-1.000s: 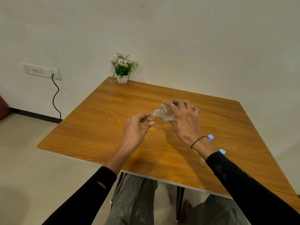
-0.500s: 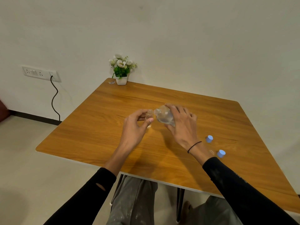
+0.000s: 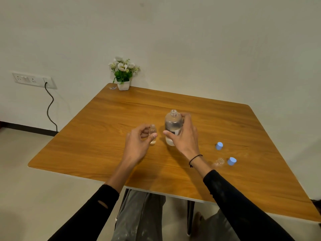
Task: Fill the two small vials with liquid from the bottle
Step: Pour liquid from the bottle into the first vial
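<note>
A clear open bottle [image 3: 172,125] with some liquid stands upright on the wooden table [image 3: 104,129]. My right hand [image 3: 184,136] grips it around the body. Just to its left a small clear vial [image 3: 153,134] stands upright on the table, and my left hand [image 3: 139,143] pinches it between thumb and fingers. A second small clear vial [image 3: 220,161] stands open to the right, near my right wrist. Two light blue caps [image 3: 219,146] [image 3: 231,161] lie beside it.
A small white pot of white flowers [image 3: 123,73] stands at the table's far left corner, with a small clear scrap [image 3: 112,88] next to it. A wall socket with a black cable [image 3: 50,103] is on the left wall.
The bottle was tilted with its mouth at the vial in my left hand. Now my right hand has set it upright on the table, and the vial stands beside it.
</note>
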The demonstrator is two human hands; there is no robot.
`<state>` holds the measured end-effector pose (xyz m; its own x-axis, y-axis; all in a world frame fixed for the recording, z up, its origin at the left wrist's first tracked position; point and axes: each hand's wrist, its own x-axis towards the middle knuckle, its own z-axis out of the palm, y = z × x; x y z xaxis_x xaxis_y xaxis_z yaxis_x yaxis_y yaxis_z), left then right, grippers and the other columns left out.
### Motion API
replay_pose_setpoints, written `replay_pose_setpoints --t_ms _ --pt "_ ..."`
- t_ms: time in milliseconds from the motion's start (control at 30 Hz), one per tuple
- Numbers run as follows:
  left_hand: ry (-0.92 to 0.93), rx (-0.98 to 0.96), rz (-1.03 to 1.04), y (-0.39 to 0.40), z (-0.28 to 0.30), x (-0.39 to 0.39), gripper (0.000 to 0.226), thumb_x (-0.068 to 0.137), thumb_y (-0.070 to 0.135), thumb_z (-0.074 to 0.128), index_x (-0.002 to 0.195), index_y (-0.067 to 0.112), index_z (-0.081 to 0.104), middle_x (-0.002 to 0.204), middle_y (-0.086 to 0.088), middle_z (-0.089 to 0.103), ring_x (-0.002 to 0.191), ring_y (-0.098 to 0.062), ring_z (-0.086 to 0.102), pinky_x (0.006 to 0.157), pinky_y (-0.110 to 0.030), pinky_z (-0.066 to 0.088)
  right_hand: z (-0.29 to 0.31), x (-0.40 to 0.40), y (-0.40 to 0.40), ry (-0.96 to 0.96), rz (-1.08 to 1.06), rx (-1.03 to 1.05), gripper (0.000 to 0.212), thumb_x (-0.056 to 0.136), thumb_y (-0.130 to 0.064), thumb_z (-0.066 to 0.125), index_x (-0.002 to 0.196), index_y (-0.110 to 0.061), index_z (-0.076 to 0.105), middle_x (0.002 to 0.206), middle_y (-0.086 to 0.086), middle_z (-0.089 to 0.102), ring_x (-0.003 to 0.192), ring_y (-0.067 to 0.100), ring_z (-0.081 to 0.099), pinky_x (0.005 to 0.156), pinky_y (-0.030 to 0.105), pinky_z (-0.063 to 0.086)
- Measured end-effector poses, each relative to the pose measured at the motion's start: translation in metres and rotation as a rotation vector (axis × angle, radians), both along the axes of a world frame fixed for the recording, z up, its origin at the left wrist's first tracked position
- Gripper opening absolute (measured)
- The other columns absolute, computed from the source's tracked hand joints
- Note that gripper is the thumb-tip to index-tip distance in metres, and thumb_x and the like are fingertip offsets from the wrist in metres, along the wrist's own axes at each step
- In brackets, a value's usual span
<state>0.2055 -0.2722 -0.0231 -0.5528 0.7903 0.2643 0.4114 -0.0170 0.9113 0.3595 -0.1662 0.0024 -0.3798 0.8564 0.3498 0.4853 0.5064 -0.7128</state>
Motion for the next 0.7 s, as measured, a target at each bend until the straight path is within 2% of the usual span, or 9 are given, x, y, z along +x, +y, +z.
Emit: replay_pose_setpoints --t_ms 133,300,400,467,533,600,633,700 --pt "-0.017 -0.038 -0.018 0.001 -0.012 0.002 0.038 0.093 0.021 0.081 0.130 0.021 0.073 0.111 0.008 0.078 0.104 -0.006 0.074 0.082 -0.012 0.058 -0.006 -0.003 -0.002 0.048 -0.021 -0.052 0.081 0.074 -0.040 0.094 0.134 -0.026 0.041 0.134 -0.004 0.059 0.121 0.021 0.059 0.100 0.048 0.055" --pt "-0.012 -0.064 -0.038 0.004 -0.017 0.005 0.038 0.093 0.019 0.079 0.130 0.021 0.071 0.113 0.008 0.076 0.105 -0.004 0.072 0.084 -0.017 0.055 -0.008 -0.001 -0.002 0.076 -0.029 -0.124 0.087 0.074 -0.042 0.093 0.139 -0.027 0.038 0.140 -0.001 0.056 0.128 0.024 0.055 0.106 0.050 0.051" --pt "-0.013 -0.066 -0.059 0.004 -0.021 0.005 0.037 0.093 0.018 0.079 0.129 0.022 0.070 0.115 0.006 0.076 0.105 -0.003 0.072 0.087 -0.021 0.057 -0.004 0.002 -0.007 0.039 -0.035 -0.155 0.107 0.073 -0.045 0.093 0.154 -0.022 0.028 0.155 0.002 0.042 0.144 0.026 0.042 0.116 0.049 0.044" --pt "-0.010 -0.069 -0.072 0.004 -0.023 0.007 0.036 0.092 0.015 0.080 0.127 0.019 0.072 0.113 0.004 0.078 0.103 -0.006 0.074 0.091 -0.027 0.060 0.005 0.008 -0.014 0.041 -0.058 -0.127 0.109 0.076 -0.047 0.091 0.158 -0.022 0.023 0.159 0.003 0.035 0.149 0.026 0.035 0.117 0.044 0.042" --pt "-0.003 -0.085 -0.084 0.004 -0.025 0.011 0.037 0.091 0.015 0.081 0.127 0.017 0.073 0.112 0.005 0.078 0.103 -0.007 0.074 0.092 -0.030 0.061 0.019 0.019 -0.015 0.081 -0.099 -0.037 0.087 0.084 -0.043 0.084 0.152 -0.022 0.033 0.150 0.002 0.044 0.140 0.024 0.043 0.111 0.040 0.046" --pt "-0.002 -0.096 -0.099 0.002 -0.024 0.018 0.037 0.091 0.016 0.081 0.127 0.019 0.072 0.112 0.007 0.077 0.104 -0.005 0.073 0.090 -0.026 0.059 0.035 0.037 -0.006 0.119 -0.133 0.066 0.052 0.093 -0.032 0.076 0.136 -0.019 0.050 0.131 0.001 0.056 0.123 0.022 0.055 0.099 0.036 0.052" --pt "-0.004 -0.096 -0.106 0.002 -0.024 0.022 0.037 0.091 0.016 0.081 0.127 0.020 0.071 0.112 0.009 0.076 0.104 -0.004 0.072 0.089 -0.024 0.058 0.043 0.049 0.004 0.111 -0.143 0.096 0.036 0.095 -0.025 0.073 0.126 -0.019 0.055 0.120 0.000 0.060 0.111 0.020 0.058 0.090 0.033 0.053" --pt "-0.006 -0.100 -0.119 0.003 -0.022 0.030 0.037 0.091 0.017 0.080 0.128 0.020 0.071 0.111 0.010 0.075 0.105 -0.002 0.070 0.087 -0.021 0.056 0.052 0.076 0.031 0.024 -0.145 0.065 0.018 0.097 -0.016 0.070 0.111 -0.019 0.059 0.103 -0.002 0.064 0.090 0.014 0.061 0.075 0.026 0.048"
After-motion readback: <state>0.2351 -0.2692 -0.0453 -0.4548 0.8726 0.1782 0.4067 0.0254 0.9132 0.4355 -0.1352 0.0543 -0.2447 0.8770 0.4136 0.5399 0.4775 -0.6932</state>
